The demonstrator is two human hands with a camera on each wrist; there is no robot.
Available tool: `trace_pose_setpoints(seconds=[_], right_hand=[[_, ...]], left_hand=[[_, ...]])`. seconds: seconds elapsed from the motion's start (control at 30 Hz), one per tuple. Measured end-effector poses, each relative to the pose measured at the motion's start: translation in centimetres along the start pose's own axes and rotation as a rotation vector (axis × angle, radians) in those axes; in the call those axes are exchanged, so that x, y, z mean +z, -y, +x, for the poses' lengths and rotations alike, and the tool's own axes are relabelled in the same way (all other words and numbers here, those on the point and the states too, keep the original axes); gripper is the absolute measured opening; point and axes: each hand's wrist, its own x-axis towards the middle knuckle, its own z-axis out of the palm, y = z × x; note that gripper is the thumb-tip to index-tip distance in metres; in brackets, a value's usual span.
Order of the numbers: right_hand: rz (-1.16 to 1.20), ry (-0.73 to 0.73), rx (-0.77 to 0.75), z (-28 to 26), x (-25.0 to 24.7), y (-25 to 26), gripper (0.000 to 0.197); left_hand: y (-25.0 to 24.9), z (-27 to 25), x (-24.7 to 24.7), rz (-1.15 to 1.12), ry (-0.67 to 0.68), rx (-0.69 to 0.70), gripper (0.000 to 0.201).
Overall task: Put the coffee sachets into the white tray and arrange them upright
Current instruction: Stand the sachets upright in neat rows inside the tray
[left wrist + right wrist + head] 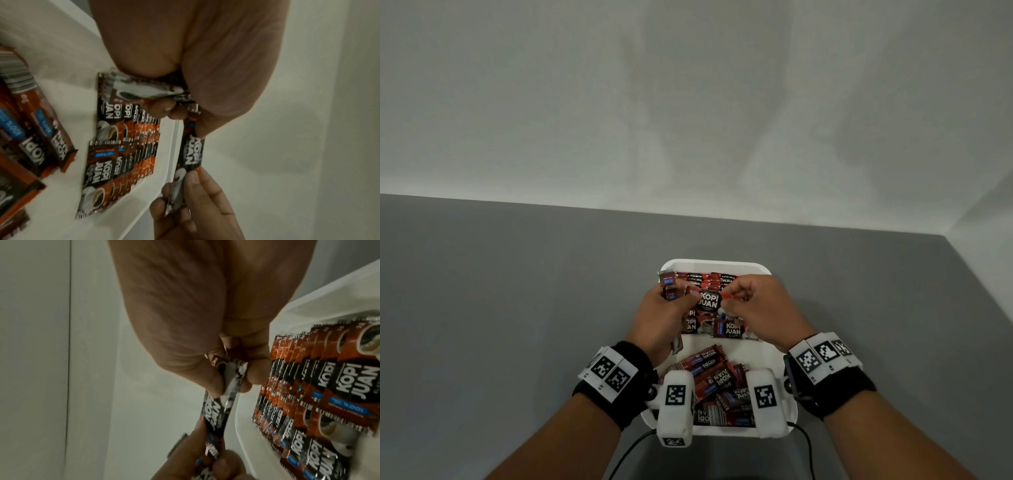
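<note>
Both hands were over the far half of the white tray [714,264], sharing one coffee sachet [708,300]. The left hand [666,317] pinched one end of it while also clutching a small bundle of further sachets [667,285] against the palm. The right hand [760,310] pinched the other end between thumb and fingertips. The sachet was held level above the standing rows [141,146] packed along the tray's far wall. A loose heap [717,380] still lay flat at the near end.

Step in hand, as I judged it: passing one sachet from the left bundle to the right hand for placing. The next move probably called for the left to let go, then the right to turn the sachet on end and slip it in against the front of a row without tipping the neighbours.
</note>
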Motion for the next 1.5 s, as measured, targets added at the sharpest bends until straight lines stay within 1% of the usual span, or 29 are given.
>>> trace_pose_setpoints(seconds=[0.07,0.13,0.2,0.27,0.37,0.47,0.57,0.7,0.83,0.9,0.97,1.0,1.07,1.1,1.13,1.17,1.2,1.23,1.3,1.37,1.5], right_hand=[[-0.117,0.012,0.002,0.8,-0.3,-0.3,0.019],[-0.255,0.087,-0.003,1.4,-0.1,-0.5,0.02],[-0.389,0.178,-0.026,1.9,1.0,-0.6,0.017],[-0.457,0.247,-0.037,2.3,2.6,-0.6,0.015],[-0.512,0.294,-0.063,2.9,4.5,-0.5,0.014],[-0.566,0.305,-0.106,3.2,5.6,-0.6,0.014],[-0.628,0.294,-0.12,3.3,6.3,-1.1,0.016],[-0.669,0.251,-0.144,3.5,6.6,-1.6,0.017],[-0.601,0.216,-0.143,3.5,6.2,-1.7,0.012],[-0.458,0.151,-0.079,3.5,5.2,-1.3,0.02],[-0.207,0.087,0.01,2.9,3.9,-0.7,0.03],[-0.014,0.077,0.068,2.3,3.3,-0.4,0.032],[0.406,0.108,0.182,0.7,2.4,0.6,0.028],[0.532,0.119,0.194,0.0,2.0,0.9,0.022],[0.554,0.112,0.175,-0.7,1.8,1.1,0.015],[0.513,0.091,0.144,-1.2,1.5,1.2,0.008],[0.432,0.059,0.107,-1.5,1.2,1.1,0.008],[0.352,0.023,0.085,-1.7,0.8,0.8,0.013],[0.259,-0.022,0.09,-1.7,-0.2,0.1,0.017],[0.185,-0.013,0.085,-1.7,-0.9,-0.4,0.017],[-0.014,0.013,-0.026,-1.3,-0.9,-0.6,0.018]], left_hand=[[-0.2,0.5,-0.5,-0.029,-0.068,-0.027,0.013],[-0.3,0.9,-1.1,-0.065,-0.143,-0.065,0.02],[-0.2,1.2,-1.5,-0.078,-0.194,-0.098,0.029],[0.2,1.4,-1.8,-0.084,-0.23,-0.12,0.035],[0.5,1.4,-2.2,-0.095,-0.249,-0.147,0.036],[0.7,1.4,-2.6,-0.111,-0.25,-0.138,0.035],[1.0,1.7,-3.2,-0.108,-0.284,-0.128,0.028],[1.5,1.9,-3.4,-0.116,-0.251,-0.113,0.022],[1.7,2.0,-3.2,-0.093,-0.197,-0.068,0.022],[2.0,2.3,-3.3,-0.093,-0.19,-0.05,0.02],[2.2,2.5,-3.3,-0.106,-0.163,-0.026,0.018],[2.2,2.4,-3.2,-0.114,-0.148,-0.016,0.017],[2.3,2.3,-2.5,-0.122,-0.126,-0.01,0.013],[2.3,2.1,-2.1,-0.126,-0.115,-0.006,0.011],[2.4,1.9,-1.6,-0.13,-0.096,0.001,0.011],[2.4,1.8,-1.1,-0.131,-0.077,0.007,0.015],[2.4,1.7,-0.8,-0.127,-0.058,0.008,0.018],[2.4,1.6,-0.6,-0.119,-0.045,0.006,0.018],[2.3,1.5,-0.5,-0.1,-0.033,0.004,0.014],[2.2,1.4,-0.4,-0.046,-0.015,0.024,0.013],[2.6,1.4,-0.1,0.05,0.011,0.049,0.012]])
